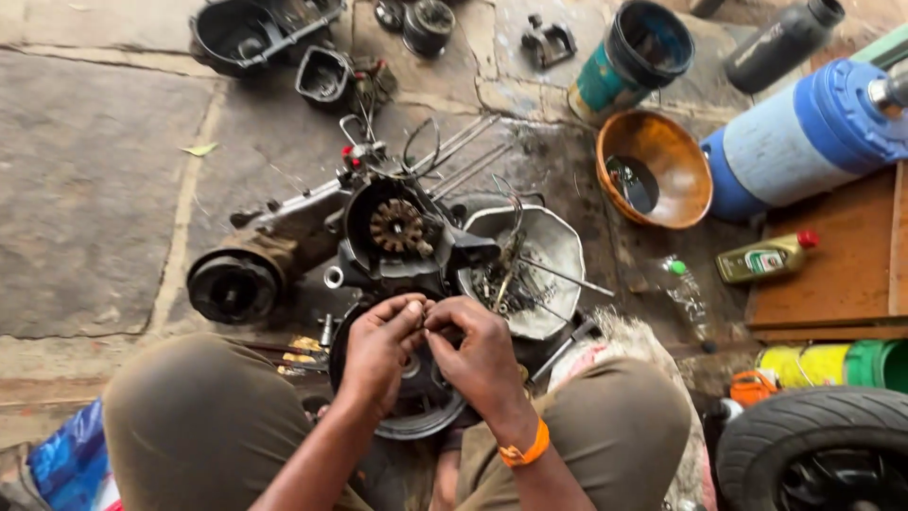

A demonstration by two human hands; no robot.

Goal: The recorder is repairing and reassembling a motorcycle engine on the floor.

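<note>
My left hand [380, 348] and my right hand [476, 352] meet fingertip to fingertip over a round dark metal engine cover [416, 397] that lies between my knees. The fingers of both hands pinch something very small; I cannot make out what it is. An orange band circles my right wrist. Just beyond the hands lies a greasy scooter engine [378, 237] with its copper-wound stator exposed and several long studs sticking out to the upper right.
A dented metal bowl [553, 248] holding bolts and tools sits right of the engine. Farther right are an orange bowl [662, 166], a blue-and-white cylinder [804, 137], a small oil bottle [766, 257] and a tyre [818, 445]. Black engine parts [255, 33] lie at the top.
</note>
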